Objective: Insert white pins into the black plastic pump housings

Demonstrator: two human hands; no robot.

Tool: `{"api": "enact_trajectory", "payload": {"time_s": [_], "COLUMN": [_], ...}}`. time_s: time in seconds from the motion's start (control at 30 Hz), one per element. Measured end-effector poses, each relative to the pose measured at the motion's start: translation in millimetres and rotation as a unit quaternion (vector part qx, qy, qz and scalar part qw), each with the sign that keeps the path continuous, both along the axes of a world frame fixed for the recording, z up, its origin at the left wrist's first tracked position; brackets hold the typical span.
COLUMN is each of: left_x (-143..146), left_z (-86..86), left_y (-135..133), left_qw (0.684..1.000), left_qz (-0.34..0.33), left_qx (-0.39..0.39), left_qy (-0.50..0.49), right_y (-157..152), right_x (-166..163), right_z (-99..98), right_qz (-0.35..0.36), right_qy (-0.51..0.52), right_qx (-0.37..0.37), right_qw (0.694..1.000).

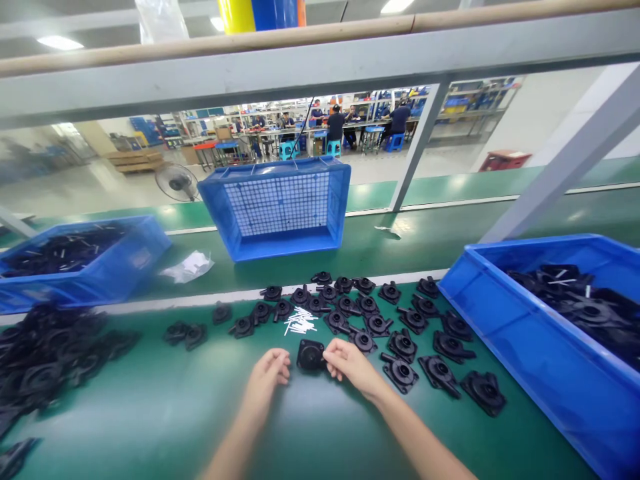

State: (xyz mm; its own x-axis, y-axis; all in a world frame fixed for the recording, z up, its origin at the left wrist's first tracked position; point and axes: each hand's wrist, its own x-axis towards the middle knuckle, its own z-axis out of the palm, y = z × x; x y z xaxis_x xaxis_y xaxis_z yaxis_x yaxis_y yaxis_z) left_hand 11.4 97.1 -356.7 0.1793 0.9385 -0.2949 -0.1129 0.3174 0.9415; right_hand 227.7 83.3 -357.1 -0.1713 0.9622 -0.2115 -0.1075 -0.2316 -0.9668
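Observation:
My right hand (350,363) grips a black plastic part (310,355) with a round socket, holding it just above the green table (150,413). My left hand (273,370) sits just left of that part with its fingers curled together; whether something small is pinched in them cannot be told. A small heap of white pins (300,321) lies on the table just beyond my hands. Several black parts (400,333) of the same kind are spread in rows to the right and behind.
A blue bin of black parts (505,333) stands at the right, another blue bin (100,273) at the left. An empty blue crate (280,250) tilts on the belt behind. A pile of black parts (45,360) lies at the left. People work far behind.

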Motion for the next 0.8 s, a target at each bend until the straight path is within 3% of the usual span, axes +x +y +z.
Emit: {"api": "enact_trajectory", "payload": {"time_s": [0.13,0.33,0.57,0.7,0.8], "left_x": [0.0,1.8,1.4,2.7,3.4], "left_z": [-0.7,-0.1,0.5,-0.4,0.8], "left_y": [0.0,-1.0,-0.3,-1.4,-2.1], "left_qw": [1.000,1.000,1.000,1.000,1.000], "left_qz": [-0.005,-0.003,0.000,-0.007,-0.014], "left_qx": [0.002,0.002,0.000,0.003,0.006], "left_qy": [0.000,0.000,-0.004,0.007,0.007], "right_y": [-3.2,-0.2,-0.9,0.3,-1.7], "right_x": [2.7,-1.2,2.5,0.5,-1.3], "right_z": [6.2,0.4,0.6,-2.8,-0.7], "right_qz": [0.057,0.020,0.036,0.020,0.048], "right_qy": [0.101,0.022,0.097,-0.010,0.009], "right_qx": [-0.031,-0.015,-0.011,-0.008,-0.013], "right_qw": [0.993,0.999,0.995,1.000,0.999]}}
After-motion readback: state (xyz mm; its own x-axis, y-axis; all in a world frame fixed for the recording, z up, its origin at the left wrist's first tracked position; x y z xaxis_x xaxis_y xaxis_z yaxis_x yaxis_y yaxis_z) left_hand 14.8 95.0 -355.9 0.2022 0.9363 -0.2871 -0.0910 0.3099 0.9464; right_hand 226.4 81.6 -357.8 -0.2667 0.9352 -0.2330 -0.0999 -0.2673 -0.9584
